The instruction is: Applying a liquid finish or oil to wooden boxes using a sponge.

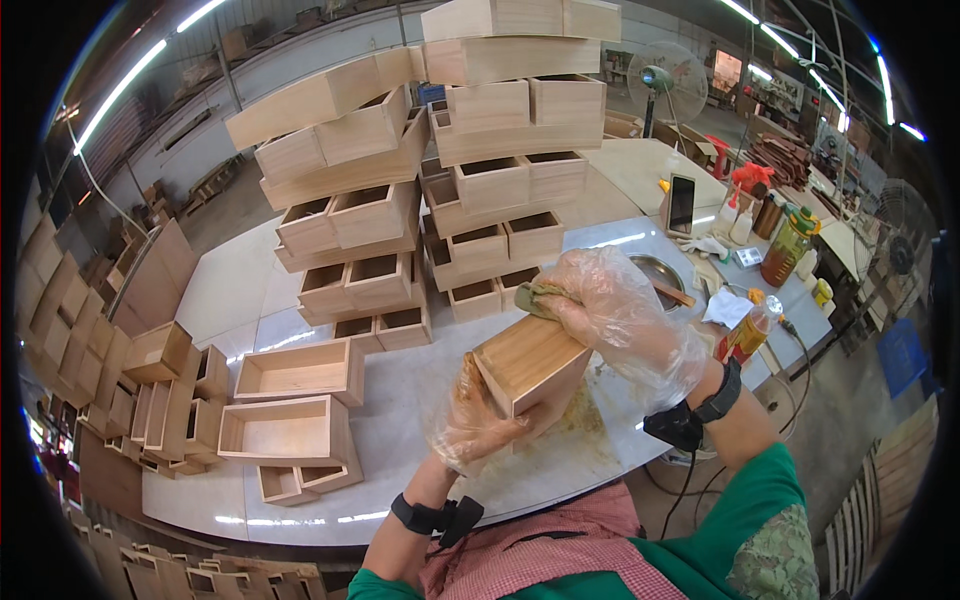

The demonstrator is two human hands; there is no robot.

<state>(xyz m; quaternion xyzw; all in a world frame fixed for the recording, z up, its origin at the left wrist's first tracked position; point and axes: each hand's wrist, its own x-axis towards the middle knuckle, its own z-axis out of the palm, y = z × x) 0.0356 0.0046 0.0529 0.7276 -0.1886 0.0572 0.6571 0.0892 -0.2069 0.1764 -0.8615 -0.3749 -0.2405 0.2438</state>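
Note:
My left hand [472, 420], in a clear plastic glove, grips a small wooden box [530, 360] by its near left side and holds it tilted above the table. The upward face of the box is a darker, shiny brown than the pale wood elsewhere. My right hand [625, 315], in a loose clear glove, is closed on a folded greenish cloth [546, 300] at the far edge of that face. Brownish smears [590, 415] mark the tabletop under the box. A metal bowl [655, 270] with a wooden-handled tool stands beyond my right hand, partly hidden by it.
Tall stacks of pale wooden drawers [515, 105] rise ahead. More drawers [285, 430] sit at left on the grey table [390, 470]. Bottles [790, 245], a phone [681, 204], a white cloth [727, 306] and cables lie at right. A fan [655, 78] stands behind.

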